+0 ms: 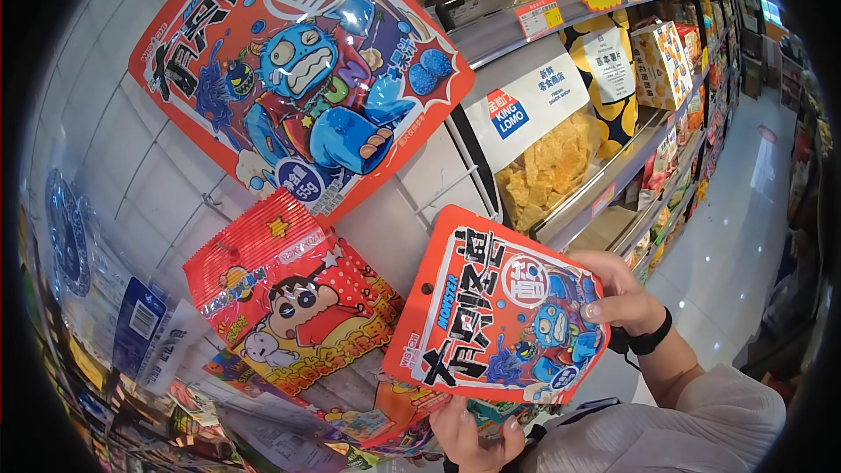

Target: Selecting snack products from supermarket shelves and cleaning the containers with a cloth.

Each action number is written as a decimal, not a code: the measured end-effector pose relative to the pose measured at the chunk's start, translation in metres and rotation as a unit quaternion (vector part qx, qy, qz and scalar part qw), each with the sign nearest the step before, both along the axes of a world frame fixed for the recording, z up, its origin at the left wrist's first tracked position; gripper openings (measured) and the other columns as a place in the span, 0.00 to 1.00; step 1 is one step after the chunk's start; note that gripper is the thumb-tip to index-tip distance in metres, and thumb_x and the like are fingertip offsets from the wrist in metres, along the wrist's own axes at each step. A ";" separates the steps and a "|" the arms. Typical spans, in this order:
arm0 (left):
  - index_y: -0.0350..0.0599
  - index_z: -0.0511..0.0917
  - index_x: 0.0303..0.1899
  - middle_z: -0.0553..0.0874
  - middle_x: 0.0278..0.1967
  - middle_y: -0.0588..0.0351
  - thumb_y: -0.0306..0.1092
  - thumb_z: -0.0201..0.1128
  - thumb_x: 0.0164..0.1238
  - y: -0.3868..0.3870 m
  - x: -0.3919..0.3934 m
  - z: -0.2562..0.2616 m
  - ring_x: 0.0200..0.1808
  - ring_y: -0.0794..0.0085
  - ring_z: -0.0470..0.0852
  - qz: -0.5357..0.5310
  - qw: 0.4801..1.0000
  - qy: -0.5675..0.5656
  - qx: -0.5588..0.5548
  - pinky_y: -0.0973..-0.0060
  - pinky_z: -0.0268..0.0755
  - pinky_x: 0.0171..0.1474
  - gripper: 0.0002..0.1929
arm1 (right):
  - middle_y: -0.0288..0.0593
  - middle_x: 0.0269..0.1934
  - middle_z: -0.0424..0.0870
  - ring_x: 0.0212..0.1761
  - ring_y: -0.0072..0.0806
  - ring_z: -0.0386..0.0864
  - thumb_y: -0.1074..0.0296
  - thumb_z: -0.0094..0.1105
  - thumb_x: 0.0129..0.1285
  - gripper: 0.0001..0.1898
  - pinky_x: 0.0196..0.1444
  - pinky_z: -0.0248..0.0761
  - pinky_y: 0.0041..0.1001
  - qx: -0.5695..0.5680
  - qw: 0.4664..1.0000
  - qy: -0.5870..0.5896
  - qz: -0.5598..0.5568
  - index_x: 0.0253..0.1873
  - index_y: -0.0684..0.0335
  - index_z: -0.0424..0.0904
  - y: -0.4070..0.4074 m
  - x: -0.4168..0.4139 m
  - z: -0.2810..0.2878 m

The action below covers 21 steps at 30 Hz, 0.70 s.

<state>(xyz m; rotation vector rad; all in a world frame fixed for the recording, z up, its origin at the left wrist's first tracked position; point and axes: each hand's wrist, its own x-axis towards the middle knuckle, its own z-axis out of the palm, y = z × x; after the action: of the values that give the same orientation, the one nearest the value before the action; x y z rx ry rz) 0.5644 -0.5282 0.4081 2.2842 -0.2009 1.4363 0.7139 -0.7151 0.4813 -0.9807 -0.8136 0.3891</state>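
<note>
A red snack pouch (499,315) with a blue monster picture is held up by my right hand (614,295), thumb on its front and fingers behind its right edge. My left hand (476,437) is just below the pouch's lower edge, with fingers half curled and apart; part of it is hidden by the frame's bottom. A larger-looking pouch of the same design (302,79) hangs at upper left by a white wire grid. Below it hangs a red packet (309,328) with a cartoon child and a white dog, close to the left side of the held pouch.
A white wire grid panel (158,144) stands at the left, with clear plastic packaging (85,236) near it. Shelves (591,164) of snacks run off at the right, carrying a bag of chips (552,164) and a patterned box (663,66). A shiny floor aisle (736,210) lies beyond.
</note>
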 end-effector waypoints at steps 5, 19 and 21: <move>0.40 0.59 0.59 0.72 0.53 0.36 0.38 0.59 0.53 -0.001 0.000 0.000 0.48 0.48 0.71 -0.009 0.999 0.027 -0.026 0.57 0.62 0.52 0.31 | 0.41 0.45 0.76 0.46 0.21 0.72 0.67 0.62 0.51 0.26 0.50 0.65 0.22 -0.022 1.000 -0.017 -0.012 0.54 0.73 0.67 -0.002 0.002 0.003; 0.44 0.66 0.54 0.70 0.51 0.40 0.46 0.55 0.56 -0.009 0.011 0.011 0.49 0.51 0.70 0.022 0.988 -0.098 0.119 0.56 0.62 0.49 0.25 | 0.41 0.45 0.76 0.45 0.20 0.73 0.69 0.62 0.54 0.23 0.49 0.66 0.21 -0.038 0.999 -0.007 -0.028 0.53 0.73 0.68 -0.007 -0.001 0.004; 0.47 0.68 0.52 0.66 0.51 0.37 0.54 0.54 0.55 -0.010 0.013 0.000 0.53 0.47 0.66 0.077 0.971 -0.168 0.152 0.48 0.60 0.51 0.27 | 0.41 0.45 0.76 0.45 0.20 0.73 0.70 0.62 0.54 0.23 0.49 0.66 0.21 -0.047 0.998 -0.009 -0.033 0.53 0.73 0.68 -0.007 -0.004 0.006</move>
<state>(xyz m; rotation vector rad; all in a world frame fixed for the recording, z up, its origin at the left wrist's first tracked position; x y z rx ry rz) 0.5777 -0.5385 0.4082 2.3144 -0.3765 1.9917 0.7103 -0.7224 0.4873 -1.0963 -0.7823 0.3653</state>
